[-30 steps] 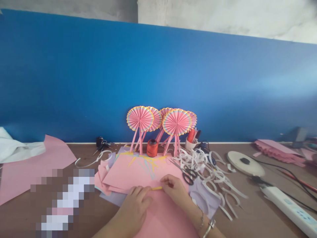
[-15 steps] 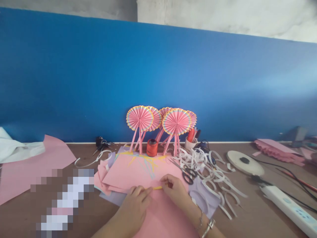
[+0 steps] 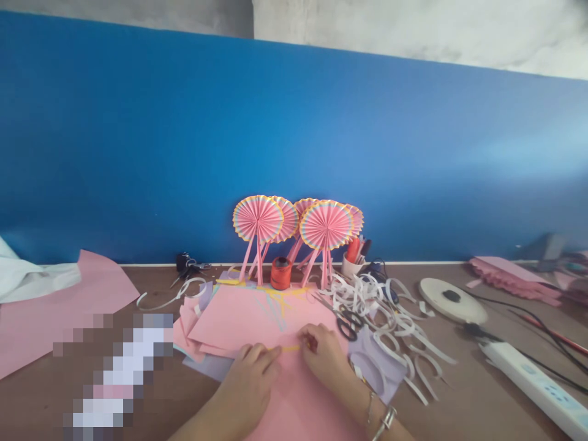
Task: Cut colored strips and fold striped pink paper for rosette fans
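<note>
A narrow yellow paper strip (image 3: pixel 290 349) lies along the top edge of a pink paper sheet (image 3: pixel 298 404) in front of me. My left hand (image 3: pixel 250 376) rests on the sheet, fingers laid out over it, the fingertips at the strip's left end. At the other end, my right hand (image 3: pixel 322 355) has its thumb and fingers pinched on the strip; the exact contact is partly hidden. Behind both hands is a stack of pink paper (image 3: pixel 229 324) with thin yellow and light-blue strips (image 3: pixel 274 309) on top.
Round pleated paper fans (image 3: pixel 326 225) stand at the back beside an orange-red spool (image 3: pixel 281 274). Black-handled scissors (image 3: pixel 348 327) and curled white strips (image 3: pixel 367 291) lie to the right. Farther right are a pale disc (image 3: pixel 452 301) and a power strip (image 3: pixel 535 380).
The view has shifted very slightly. My right fingers have curled a little at the strip's right end; my left hand stays almost where it was.
</note>
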The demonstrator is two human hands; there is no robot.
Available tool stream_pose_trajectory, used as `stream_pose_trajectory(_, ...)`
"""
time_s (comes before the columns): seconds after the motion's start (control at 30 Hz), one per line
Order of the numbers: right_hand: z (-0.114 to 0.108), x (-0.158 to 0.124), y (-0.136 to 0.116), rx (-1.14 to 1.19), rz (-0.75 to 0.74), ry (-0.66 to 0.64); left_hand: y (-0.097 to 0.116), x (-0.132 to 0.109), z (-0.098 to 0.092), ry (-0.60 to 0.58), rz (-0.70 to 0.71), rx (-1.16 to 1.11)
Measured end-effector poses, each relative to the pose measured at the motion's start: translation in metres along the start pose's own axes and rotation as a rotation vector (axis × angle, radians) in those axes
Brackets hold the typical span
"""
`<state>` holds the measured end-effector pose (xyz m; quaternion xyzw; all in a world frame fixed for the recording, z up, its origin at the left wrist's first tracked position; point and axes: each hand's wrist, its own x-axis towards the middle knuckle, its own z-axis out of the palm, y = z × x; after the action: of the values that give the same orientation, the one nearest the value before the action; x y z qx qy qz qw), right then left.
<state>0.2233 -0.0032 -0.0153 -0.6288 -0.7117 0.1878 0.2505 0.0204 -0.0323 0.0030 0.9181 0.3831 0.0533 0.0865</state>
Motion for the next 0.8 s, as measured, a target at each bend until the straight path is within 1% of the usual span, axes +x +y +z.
stream_pose_trajectory(0.37, 0.001, -0.001, -0.002, -0.043, 0.038, -0.015, 0.0, 0.0, 0.001, 0.019, -0.002, -0.015)
stream_pose_trajectory(0.53, -0.003, -0.001, -0.003, -0.056, 0.041, 0.014, 0.001, -0.001, -0.001, 0.013, 0.0, -0.017)
stream_pose_trajectory(0.7, -0.01, 0.001, 0.008, -0.073, 0.025, 0.018, 0.0, 0.0, 0.002, 0.009, 0.001, -0.006)
stream_pose_trajectory(0.8, -0.014, 0.004, 0.019, -0.057, 0.056, 0.049, -0.002, -0.001, 0.007, 0.03, 0.003, 0.014)
